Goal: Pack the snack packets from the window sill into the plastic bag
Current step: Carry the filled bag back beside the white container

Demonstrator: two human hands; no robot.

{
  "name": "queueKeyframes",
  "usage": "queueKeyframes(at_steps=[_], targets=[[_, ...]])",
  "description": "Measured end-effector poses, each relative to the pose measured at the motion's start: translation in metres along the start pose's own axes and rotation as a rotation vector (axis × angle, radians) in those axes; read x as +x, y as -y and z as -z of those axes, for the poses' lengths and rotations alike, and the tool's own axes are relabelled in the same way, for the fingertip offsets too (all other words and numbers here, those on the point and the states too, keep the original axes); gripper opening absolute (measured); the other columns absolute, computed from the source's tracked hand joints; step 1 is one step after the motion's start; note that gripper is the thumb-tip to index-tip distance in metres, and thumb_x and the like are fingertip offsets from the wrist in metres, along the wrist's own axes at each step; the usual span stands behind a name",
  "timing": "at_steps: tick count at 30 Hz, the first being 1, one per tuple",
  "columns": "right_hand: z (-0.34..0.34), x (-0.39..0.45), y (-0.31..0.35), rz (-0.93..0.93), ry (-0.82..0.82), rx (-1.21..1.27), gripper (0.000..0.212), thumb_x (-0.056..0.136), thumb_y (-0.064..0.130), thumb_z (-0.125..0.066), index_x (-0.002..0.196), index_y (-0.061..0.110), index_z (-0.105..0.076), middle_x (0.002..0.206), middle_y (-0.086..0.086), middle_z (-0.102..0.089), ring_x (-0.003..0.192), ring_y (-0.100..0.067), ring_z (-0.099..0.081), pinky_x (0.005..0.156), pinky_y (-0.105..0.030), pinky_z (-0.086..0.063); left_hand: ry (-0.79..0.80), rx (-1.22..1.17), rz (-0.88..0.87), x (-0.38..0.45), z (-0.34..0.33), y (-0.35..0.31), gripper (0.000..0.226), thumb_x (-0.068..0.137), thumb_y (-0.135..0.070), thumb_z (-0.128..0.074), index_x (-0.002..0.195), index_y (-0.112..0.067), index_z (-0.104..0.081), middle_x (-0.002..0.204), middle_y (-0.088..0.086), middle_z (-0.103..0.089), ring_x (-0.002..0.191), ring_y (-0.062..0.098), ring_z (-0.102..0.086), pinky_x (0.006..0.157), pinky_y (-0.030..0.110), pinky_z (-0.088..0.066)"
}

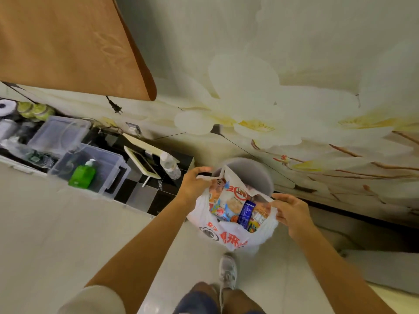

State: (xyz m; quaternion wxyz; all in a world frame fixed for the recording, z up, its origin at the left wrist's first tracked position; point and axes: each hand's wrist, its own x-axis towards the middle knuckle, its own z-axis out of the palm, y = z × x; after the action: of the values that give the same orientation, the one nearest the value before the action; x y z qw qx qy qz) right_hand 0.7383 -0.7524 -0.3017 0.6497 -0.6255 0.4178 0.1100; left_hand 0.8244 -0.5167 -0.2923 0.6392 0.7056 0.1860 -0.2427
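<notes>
Both my hands, left hand (196, 184) and right hand (289, 210), pinch the plastic bag (229, 236) open at centre frame; snack packets (235, 207) fill it, so next I gather the handles.

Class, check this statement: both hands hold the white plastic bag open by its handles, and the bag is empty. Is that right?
Not quite. The head view shows the left hand and right hand holding the plastic bag open, but it is filled with snack packets.

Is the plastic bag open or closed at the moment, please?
Open: both hands, left and right, hold the bag by its rim, showing snack packets inside.
</notes>
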Motion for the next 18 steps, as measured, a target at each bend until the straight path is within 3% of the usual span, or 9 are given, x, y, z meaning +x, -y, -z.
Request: queueKeyframes(at_steps=[5,11,16,18], targets=[[-0.023,0.049,0.005,-0.01,0.024,-0.078,0.028,0.074,-0.003,-0.074,0.096,0.013,-0.065,0.102,-0.018,-0.067,0.092,-0.032,-0.066,0.065,-0.034,-0.053,-0.029,0.114,0.074,0.061,-0.006,0.005,0.029,0.082,-0.011,-0.073,0.098,-0.033,-0.062,0.104,-0.009,-0.059,0.104,0.025,-0.061,0.09,0.047,-0.054],[-0.039,0.07,0.012,-0.059,0.009,-0.082,0.03,0.072,-0.002,-0.077,0.092,0.016,-0.064,0.094,-0.012,-0.067,0.088,-0.031,-0.067,0.084,-0.049,-0.055,-0.021,0.196,0.113,0.097,-0.002,0.003,0.03,0.086,-0.009,-0.07,0.098,-0.034,-0.059,0.111,-0.004,-0.057,0.098,0.024,-0.062,0.082,0.039,-0.057],[-0.041,0.067,0.003,-0.057,-0.041,-0.099,0.026,0.078,-0.002,-0.072,0.092,0.018,-0.062,0.095,-0.014,-0.067,0.082,-0.026,-0.067,0.062,-0.035,-0.056,0.011,0.191,0.128,0.102,0.006,0.013,0.026,0.087,-0.008,-0.067,0.105,-0.027,-0.062,0.099,-0.009,-0.058,0.094,0.021,-0.063,0.083,0.039,-0.057],[-0.039,0.065,-0.003,-0.056,-0.056,-0.123,0.027,0.079,0.0,-0.071,0.096,0.019,-0.062,0.095,-0.012,-0.068,0.079,-0.022,-0.067,0.057,-0.029,-0.051,0.026,0.215,0.124,0.102,0.009,0.017,0.025,0.086,-0.01,-0.069,0.102,-0.027,-0.062,0.096,-0.008,-0.059,0.09,0.02,-0.064,0.077,0.036,-0.058]])
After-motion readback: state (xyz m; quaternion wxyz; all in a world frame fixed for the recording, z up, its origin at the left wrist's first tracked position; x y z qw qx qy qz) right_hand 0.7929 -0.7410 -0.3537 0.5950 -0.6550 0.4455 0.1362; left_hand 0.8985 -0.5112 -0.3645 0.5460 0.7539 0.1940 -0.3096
